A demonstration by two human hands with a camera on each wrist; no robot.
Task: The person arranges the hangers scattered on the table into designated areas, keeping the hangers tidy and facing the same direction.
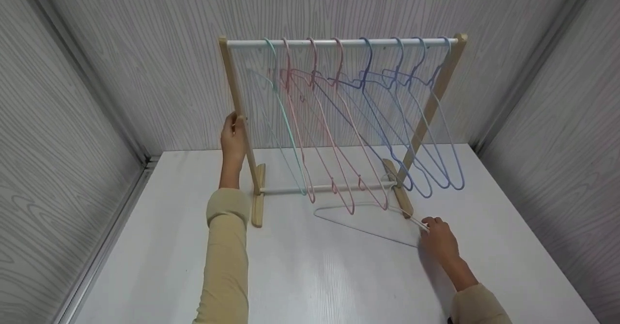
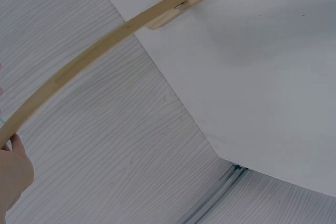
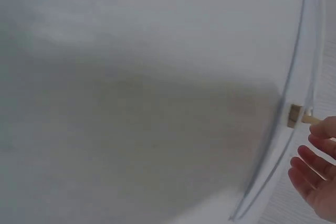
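A clothes rack with wooden posts stands on the white table. My left hand [image 1: 233,140] grips its left wooden post [image 1: 230,77] about halfway up; the left wrist view shows that hand at the lower left edge, partly cut off. My right hand [image 1: 440,239] pinches a white hanger [image 1: 417,223] low over the table, in front of the rack's right foot [image 1: 402,200]. Thumb and forefinger hold the hanger, and the other fingers are spread in the right wrist view. From the rack's white top rail [image 1: 348,43] hang a mint green hanger [image 1: 288,126], three pink hangers [image 1: 331,140] and several blue hangers [image 1: 420,106].
The rack's lower white rail [image 1: 286,190] runs close above the table [image 1: 310,275]. Wood-grain panels close in the back [image 1: 121,48] and both sides. The left foot [image 1: 258,212] of the rack points toward me.
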